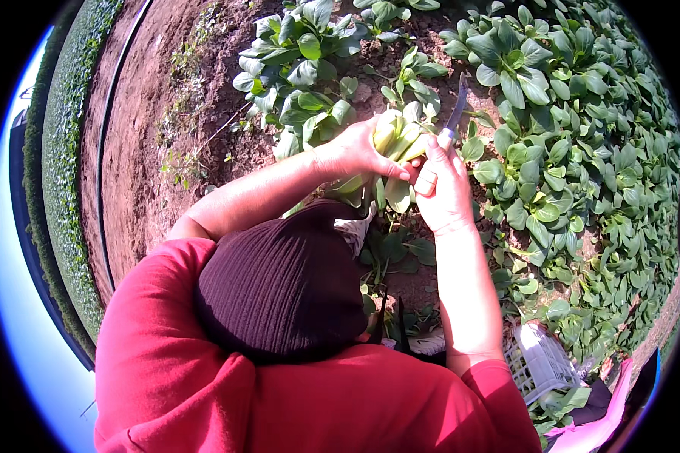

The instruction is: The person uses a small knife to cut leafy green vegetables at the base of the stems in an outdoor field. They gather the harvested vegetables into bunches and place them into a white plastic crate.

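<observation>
My left hand (358,148) is wrapped around the pale base of a bok choy head (395,136), thumb across its stalks. The leaves hang down below the fingers. A small knife (459,107) is in my right hand (443,184), gripped at its light handle, with the blade pointing up and away from me. The right hand is close against the bok choy, its fingers partly hidden behind the stalks. Whether the blade touches any plant, I cannot tell.
Bok choy plants (300,62) grow ahead, and a dense bed of them (572,147) covers the right. A white plastic crate (544,357) stands at lower right by pink cloth (598,433). Bare soil (147,141) and a black hose (105,124) run along the left. A dark cap (280,289) hides the lower middle.
</observation>
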A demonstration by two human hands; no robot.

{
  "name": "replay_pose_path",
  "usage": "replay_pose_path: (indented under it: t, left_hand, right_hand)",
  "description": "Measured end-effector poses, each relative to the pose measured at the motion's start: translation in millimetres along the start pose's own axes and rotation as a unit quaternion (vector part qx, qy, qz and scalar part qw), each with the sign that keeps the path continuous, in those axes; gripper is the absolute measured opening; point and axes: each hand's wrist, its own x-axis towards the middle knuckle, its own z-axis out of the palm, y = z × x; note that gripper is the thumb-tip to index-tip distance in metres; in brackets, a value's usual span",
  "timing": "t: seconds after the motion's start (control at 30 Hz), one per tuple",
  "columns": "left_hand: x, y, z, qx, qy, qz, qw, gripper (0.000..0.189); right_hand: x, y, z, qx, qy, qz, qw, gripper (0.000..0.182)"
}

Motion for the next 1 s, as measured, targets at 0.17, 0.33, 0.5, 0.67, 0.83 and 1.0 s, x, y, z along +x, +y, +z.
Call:
replay_pose_path:
  t: [0.17, 0.33, 0.5, 0.67, 0.83, 1.0]
  left_hand:
    - [0.5, 3.4, -21.4, 0.153, -0.016, -0.069, 0.986, 0.066]
    - [3.7, 8.9, -42.6, 0.226, -0.049, -0.117, 0.966, 0.064]
    - [15.3, 24.2, -53.6, 0.462, -0.062, -0.042, 0.884, 0.060]
    - [63.7, 50.2, -92.7, 0.794, -0.028, 0.000, 0.607, 0.033]
    - [97.1, 45.8, -161.7, 0.854, -0.007, -0.165, 0.494, 0.053]
    - [65.3, 32.2, -215.1, 0.816, 0.050, -0.189, 0.544, 0.031]
  right_hand:
    - [15.7, 20.1, -5.5, 0.019, 0.048, 0.040, 0.998, 0.013]
    - [41.1, 19.8, -19.9, 0.002, 0.032, 0.011, 0.999, 0.010]
    - [60.4, 1.5, -17.2, 0.075, 0.017, -0.024, 0.997, 0.010]
    - [78.0, -8.7, -31.3, 0.110, 0.020, -0.027, 0.993, 0.015]
    - [77.9, 13.4, -0.7, -0.185, 0.033, -0.013, 0.982, 0.023]
    - [115.3, 27.3, 9.4, -0.359, 0.031, -0.009, 0.933, 0.021]
